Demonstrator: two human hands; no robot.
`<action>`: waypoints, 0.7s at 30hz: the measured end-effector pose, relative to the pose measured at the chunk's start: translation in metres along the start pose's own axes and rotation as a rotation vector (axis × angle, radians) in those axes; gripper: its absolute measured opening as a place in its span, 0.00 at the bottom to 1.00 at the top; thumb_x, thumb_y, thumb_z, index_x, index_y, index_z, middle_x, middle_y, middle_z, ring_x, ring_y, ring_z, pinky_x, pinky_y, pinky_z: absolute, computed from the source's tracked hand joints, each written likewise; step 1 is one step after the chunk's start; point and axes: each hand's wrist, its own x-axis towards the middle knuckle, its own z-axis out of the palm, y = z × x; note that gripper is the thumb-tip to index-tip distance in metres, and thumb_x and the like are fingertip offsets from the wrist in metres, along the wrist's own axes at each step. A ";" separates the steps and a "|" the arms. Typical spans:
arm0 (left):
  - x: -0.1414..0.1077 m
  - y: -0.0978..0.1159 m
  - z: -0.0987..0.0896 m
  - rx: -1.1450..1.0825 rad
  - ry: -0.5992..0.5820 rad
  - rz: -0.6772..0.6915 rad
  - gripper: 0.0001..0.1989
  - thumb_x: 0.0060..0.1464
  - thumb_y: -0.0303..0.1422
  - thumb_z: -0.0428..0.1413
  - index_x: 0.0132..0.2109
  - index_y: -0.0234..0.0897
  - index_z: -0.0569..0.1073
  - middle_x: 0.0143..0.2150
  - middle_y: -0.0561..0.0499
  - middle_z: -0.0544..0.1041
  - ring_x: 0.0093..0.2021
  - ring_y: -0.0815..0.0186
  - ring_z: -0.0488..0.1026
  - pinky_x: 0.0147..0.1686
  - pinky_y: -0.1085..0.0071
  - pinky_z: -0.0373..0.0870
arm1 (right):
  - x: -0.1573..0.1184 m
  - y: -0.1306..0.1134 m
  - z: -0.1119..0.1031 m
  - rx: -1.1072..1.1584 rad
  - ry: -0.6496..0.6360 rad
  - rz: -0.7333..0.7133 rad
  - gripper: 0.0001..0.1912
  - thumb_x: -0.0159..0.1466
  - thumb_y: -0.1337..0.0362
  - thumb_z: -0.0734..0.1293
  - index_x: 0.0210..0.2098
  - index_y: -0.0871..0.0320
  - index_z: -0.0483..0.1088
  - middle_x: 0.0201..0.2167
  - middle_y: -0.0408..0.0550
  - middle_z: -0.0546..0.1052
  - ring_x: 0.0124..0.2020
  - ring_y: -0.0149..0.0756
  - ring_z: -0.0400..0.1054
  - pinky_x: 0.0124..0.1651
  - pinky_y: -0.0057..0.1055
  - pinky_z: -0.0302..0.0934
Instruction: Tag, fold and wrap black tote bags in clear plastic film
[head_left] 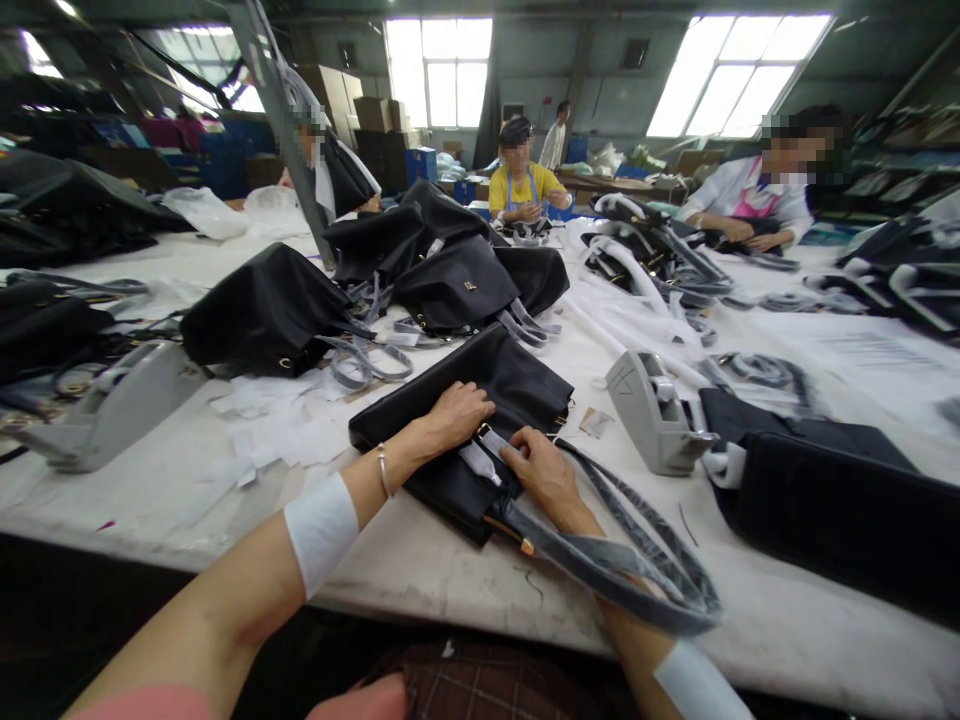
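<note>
A black handbag [517, 375] lies on its side on the table in front of me. My left hand [459, 413] presses on it with curled fingers, closed on the bag just above a small metal buckle. A short plastic-wrapped strap [496, 440] runs from that buckle, and my right hand [551, 478] pinches it between thumb and fingers. Beside the strap, a white wrapped tag [480, 464] rests on the bag. The bag's long handles [645, 540], covered in clear film, loop over my right forearm. My left fingertips are partly hidden.
Grey tape dispensers stand at right [651, 415] and left [124, 405]. Paper slips [277, 430] are scattered left of the bag. More black bags [262, 305] are piled beyond, and a dark bag [847, 500] lies at right. Co-workers [525, 185] sit across the table [420, 590].
</note>
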 end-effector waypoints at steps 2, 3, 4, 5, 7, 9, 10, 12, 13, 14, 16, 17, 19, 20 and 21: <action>-0.007 0.005 0.006 0.005 0.013 0.006 0.11 0.64 0.26 0.45 0.42 0.33 0.73 0.43 0.42 0.72 0.46 0.56 0.67 0.46 0.61 0.61 | -0.001 -0.001 0.000 0.002 0.008 -0.006 0.07 0.60 0.58 0.67 0.34 0.54 0.70 0.30 0.41 0.71 0.32 0.34 0.64 0.33 0.29 0.48; -0.010 0.008 0.009 0.011 0.019 0.002 0.11 0.64 0.25 0.45 0.42 0.32 0.73 0.43 0.41 0.72 0.47 0.56 0.67 0.46 0.60 0.61 | -0.001 -0.001 0.000 0.004 0.013 -0.011 0.07 0.60 0.58 0.67 0.34 0.54 0.70 0.30 0.41 0.71 0.32 0.33 0.64 0.33 0.29 0.49; -0.014 0.010 0.013 0.016 0.023 -0.003 0.11 0.64 0.24 0.45 0.42 0.31 0.73 0.43 0.41 0.72 0.47 0.55 0.67 0.47 0.59 0.61 | -0.001 -0.001 0.000 0.009 0.016 -0.012 0.06 0.59 0.59 0.67 0.33 0.54 0.70 0.30 0.41 0.71 0.32 0.33 0.64 0.33 0.29 0.49; -0.017 0.011 0.017 0.019 0.026 -0.009 0.11 0.63 0.23 0.45 0.42 0.30 0.73 0.43 0.40 0.72 0.47 0.55 0.67 0.46 0.59 0.62 | -0.001 -0.002 0.001 0.015 0.019 -0.012 0.06 0.59 0.59 0.67 0.33 0.54 0.70 0.29 0.41 0.71 0.32 0.33 0.64 0.33 0.29 0.49; -0.021 0.011 0.025 0.017 0.027 -0.021 0.10 0.62 0.23 0.47 0.42 0.30 0.73 0.42 0.41 0.73 0.45 0.56 0.69 0.44 0.61 0.64 | -0.001 -0.002 0.002 0.029 0.020 -0.006 0.05 0.59 0.60 0.66 0.32 0.54 0.69 0.29 0.41 0.71 0.31 0.34 0.64 0.32 0.29 0.48; -0.023 0.010 0.031 0.010 0.031 -0.033 0.08 0.62 0.24 0.49 0.41 0.31 0.73 0.41 0.43 0.73 0.44 0.57 0.70 0.43 0.64 0.65 | -0.001 -0.003 0.004 0.033 0.027 -0.007 0.05 0.59 0.60 0.66 0.32 0.54 0.69 0.29 0.41 0.70 0.31 0.34 0.64 0.32 0.29 0.48; -0.022 0.009 0.032 0.011 0.035 -0.042 0.07 0.62 0.24 0.50 0.41 0.32 0.74 0.41 0.43 0.74 0.44 0.57 0.71 0.42 0.64 0.66 | 0.000 -0.003 0.005 0.031 0.032 -0.009 0.04 0.59 0.61 0.66 0.32 0.54 0.68 0.29 0.41 0.71 0.31 0.34 0.64 0.33 0.29 0.48; -0.019 0.009 0.032 0.009 0.042 -0.076 0.07 0.61 0.25 0.51 0.41 0.32 0.74 0.41 0.44 0.74 0.44 0.57 0.71 0.43 0.63 0.67 | 0.000 -0.003 0.007 0.027 0.041 -0.008 0.04 0.58 0.61 0.66 0.32 0.54 0.68 0.29 0.41 0.71 0.32 0.34 0.65 0.33 0.29 0.49; -0.018 0.009 0.031 0.002 0.043 -0.095 0.07 0.61 0.24 0.51 0.41 0.32 0.74 0.42 0.44 0.74 0.45 0.56 0.71 0.43 0.62 0.68 | 0.001 -0.003 0.007 0.026 0.044 -0.005 0.03 0.58 0.62 0.66 0.32 0.54 0.68 0.29 0.41 0.71 0.32 0.35 0.65 0.34 0.29 0.49; -0.016 0.009 0.030 -0.008 0.043 -0.112 0.07 0.61 0.24 0.51 0.42 0.33 0.74 0.43 0.44 0.74 0.46 0.55 0.71 0.44 0.61 0.68 | 0.001 -0.003 0.008 0.026 0.045 -0.002 0.03 0.58 0.62 0.66 0.32 0.53 0.68 0.29 0.41 0.71 0.32 0.35 0.66 0.34 0.29 0.49; -0.014 0.009 0.033 -0.034 0.048 -0.138 0.08 0.62 0.25 0.51 0.45 0.33 0.74 0.45 0.43 0.74 0.48 0.53 0.71 0.48 0.57 0.69 | 0.003 -0.002 0.012 0.025 0.047 -0.004 0.03 0.58 0.63 0.66 0.32 0.53 0.68 0.29 0.41 0.72 0.32 0.35 0.66 0.34 0.29 0.50; -0.014 0.008 0.036 -0.042 0.056 -0.148 0.09 0.62 0.26 0.51 0.46 0.33 0.73 0.46 0.43 0.74 0.50 0.53 0.70 0.50 0.55 0.68 | 0.004 0.000 0.014 0.020 0.049 -0.006 0.02 0.57 0.63 0.66 0.32 0.53 0.68 0.29 0.41 0.72 0.32 0.35 0.66 0.34 0.29 0.50; -0.013 0.005 0.050 -0.041 0.080 -0.176 0.12 0.61 0.26 0.51 0.51 0.32 0.72 0.50 0.40 0.73 0.54 0.51 0.68 0.56 0.51 0.66 | 0.009 0.004 0.022 -0.005 0.067 0.003 0.02 0.56 0.64 0.66 0.30 0.53 0.67 0.28 0.41 0.72 0.31 0.35 0.66 0.34 0.29 0.51; -0.013 0.003 0.059 -0.040 0.094 -0.179 0.15 0.61 0.25 0.51 0.55 0.32 0.70 0.54 0.39 0.72 0.58 0.50 0.66 0.59 0.50 0.63 | 0.011 0.007 0.027 -0.021 0.082 0.014 0.03 0.56 0.65 0.66 0.30 0.53 0.67 0.28 0.41 0.72 0.30 0.35 0.66 0.33 0.29 0.51; -0.012 0.000 0.066 -0.041 0.103 -0.177 0.19 0.61 0.24 0.50 0.58 0.32 0.67 0.58 0.38 0.69 0.60 0.50 0.64 0.61 0.49 0.61 | 0.015 0.011 0.033 -0.035 0.098 0.020 0.03 0.55 0.65 0.66 0.29 0.53 0.66 0.27 0.41 0.71 0.29 0.35 0.66 0.32 0.29 0.51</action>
